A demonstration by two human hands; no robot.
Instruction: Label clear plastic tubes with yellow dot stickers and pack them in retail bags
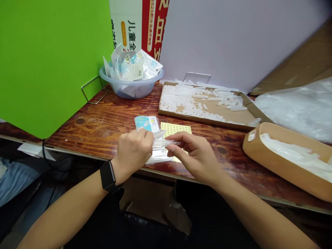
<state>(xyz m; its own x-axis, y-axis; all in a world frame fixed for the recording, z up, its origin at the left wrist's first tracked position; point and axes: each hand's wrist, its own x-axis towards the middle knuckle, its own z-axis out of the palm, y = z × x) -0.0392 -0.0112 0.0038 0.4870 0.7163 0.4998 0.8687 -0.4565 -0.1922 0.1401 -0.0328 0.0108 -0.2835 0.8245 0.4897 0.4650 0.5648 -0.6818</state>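
Observation:
My left hand [136, 148], with a black watch on its wrist, is closed around clear plastic tubes with pointed tips. One clear tube [161, 143] sticks out sideways toward my right hand [195, 152], whose thumb and forefinger pinch its tapered end. A second pointed tip [160, 134] shows just above it. Under the hands lie a stack of printed blue and white cards [145, 121], clear plastic bags [158, 157] and a yellow sheet of small round stickers [176, 128]. The parts inside my left fist are hidden.
A blue basin [132, 84] of packaged cards stands at the back left. Behind the hands is a cardboard tray [202, 119] of small clear plastic parts. A tan bin [285, 169] holding white plastic pieces sits right. A green panel [52, 62] borders the left.

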